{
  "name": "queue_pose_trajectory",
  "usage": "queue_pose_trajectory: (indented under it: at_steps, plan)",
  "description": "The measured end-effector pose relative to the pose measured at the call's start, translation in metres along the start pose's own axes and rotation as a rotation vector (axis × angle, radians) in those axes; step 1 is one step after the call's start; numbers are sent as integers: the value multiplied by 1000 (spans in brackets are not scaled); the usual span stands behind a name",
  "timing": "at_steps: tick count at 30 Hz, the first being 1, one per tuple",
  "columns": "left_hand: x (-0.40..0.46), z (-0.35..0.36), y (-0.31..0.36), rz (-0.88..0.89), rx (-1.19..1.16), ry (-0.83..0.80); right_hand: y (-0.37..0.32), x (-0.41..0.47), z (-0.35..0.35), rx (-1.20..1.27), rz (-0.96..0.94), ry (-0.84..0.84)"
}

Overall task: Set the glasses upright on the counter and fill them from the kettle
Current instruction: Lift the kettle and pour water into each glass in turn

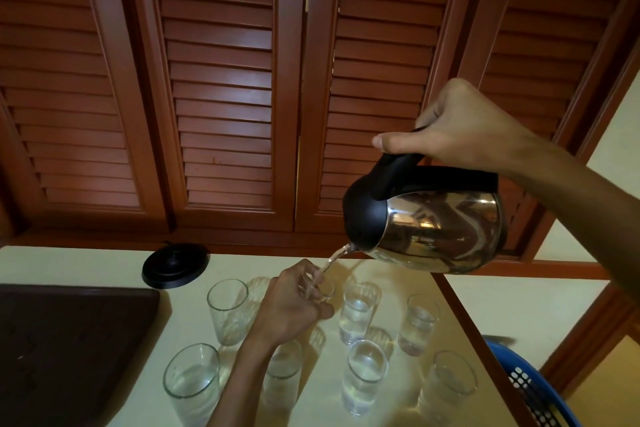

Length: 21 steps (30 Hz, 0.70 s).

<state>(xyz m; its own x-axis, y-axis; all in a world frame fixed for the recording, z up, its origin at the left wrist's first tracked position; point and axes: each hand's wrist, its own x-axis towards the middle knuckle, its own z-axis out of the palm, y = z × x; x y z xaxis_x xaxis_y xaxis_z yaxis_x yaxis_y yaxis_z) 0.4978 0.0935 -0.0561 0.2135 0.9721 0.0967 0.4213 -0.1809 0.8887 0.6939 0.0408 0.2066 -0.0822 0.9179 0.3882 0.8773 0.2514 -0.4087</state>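
At right of centre the right hand [460,128] is clenched around the black handle of the steel kettle [436,218], tipped so a thin stream leaves its spout. The stream falls into a glass [320,288] held just below centre by the left hand [294,302], whose fingers wrap its side, steadying it on the cream desk [104,263]. Other glasses stand upright around it: one at lower centre [363,378] holds water, one left of the hand [227,315] looks empty. The kettle is probably heavy with water, so the handle is the place to hold. The glasses are smooth, brittle and likely slippery when wet; grasp them low on the wall.
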Motion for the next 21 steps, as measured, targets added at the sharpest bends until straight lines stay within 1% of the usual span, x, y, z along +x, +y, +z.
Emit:
queue_pose_trajectory:
  at_steps: [7,21]
  plan:
    - [-2,-1,0,-3,-8,4,3,-4,0,36,0,5]
    - [-1,-4,8,9,-4,11,8,-17,4,93,-20,80]
